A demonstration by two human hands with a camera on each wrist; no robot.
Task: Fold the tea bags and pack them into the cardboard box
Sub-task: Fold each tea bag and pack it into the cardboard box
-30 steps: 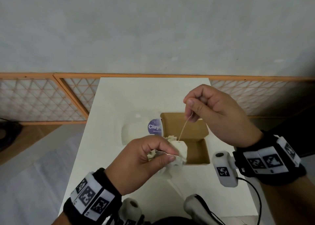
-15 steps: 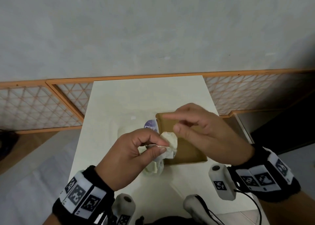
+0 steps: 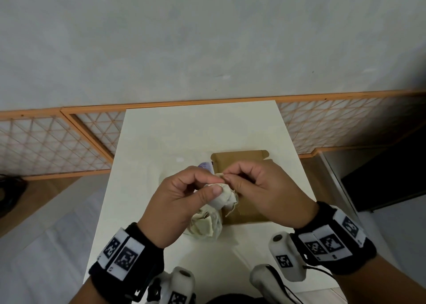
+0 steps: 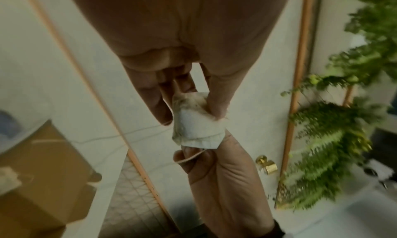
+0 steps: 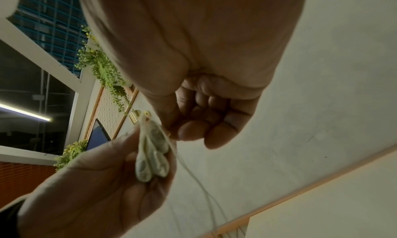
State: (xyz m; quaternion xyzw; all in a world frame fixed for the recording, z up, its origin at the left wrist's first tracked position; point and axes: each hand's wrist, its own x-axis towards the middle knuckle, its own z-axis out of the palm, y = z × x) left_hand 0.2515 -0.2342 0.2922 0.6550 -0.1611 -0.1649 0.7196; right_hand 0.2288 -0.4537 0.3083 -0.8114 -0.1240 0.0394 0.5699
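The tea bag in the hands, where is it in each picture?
Head: tea bag at centre, pinched between left hand and right hand.
Left wrist: middle.
Right wrist: lower centre.
Shared landmark: the left thumb pressing on the bag.

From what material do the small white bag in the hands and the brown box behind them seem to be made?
The small white folded tea bag looks like thin, matte filter paper: creased, slightly see-through, with a thin string. The brown open box looks like plain, uncoated cardboard: flat, dull, with cut tabs.
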